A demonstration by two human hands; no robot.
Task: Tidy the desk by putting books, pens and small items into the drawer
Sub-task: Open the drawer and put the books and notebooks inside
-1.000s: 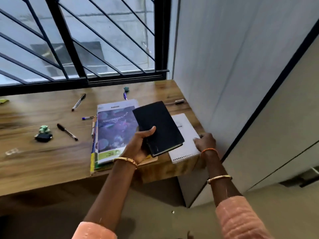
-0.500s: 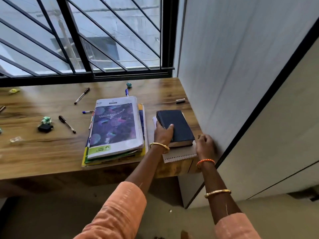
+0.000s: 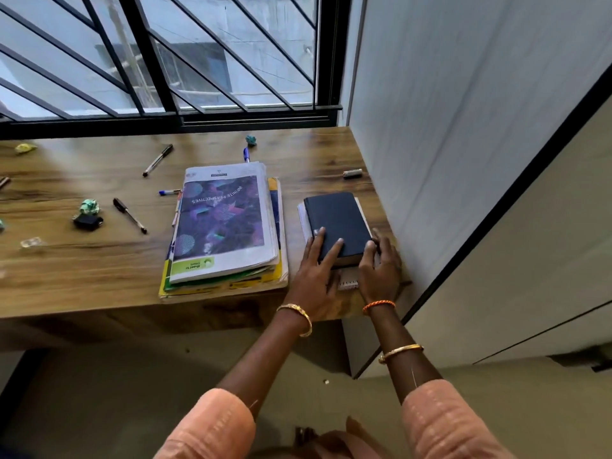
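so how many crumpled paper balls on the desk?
3 whole: yellow at the far left, teal by the window, green beside the black clip. A possible fourth is cut off at the left edge.

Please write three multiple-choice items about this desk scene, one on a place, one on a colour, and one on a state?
1. Where does the dark book lie?
A. On the white notebook
B. On the magazine pile
C. On the floor

2. What colour is the crumpled paper beside the black clip?
A. Red
B. Green
C. White

3. How does the left hand lie?
A. Fist in the air
B. Fingers straight on the book
C. Gripping a pen

Answers: 1 A, the notebook's edges show beneath it. 2 B, it is plainly green. 3 B, straight fingers rest on the cover; the right hand curls at the book's corner.
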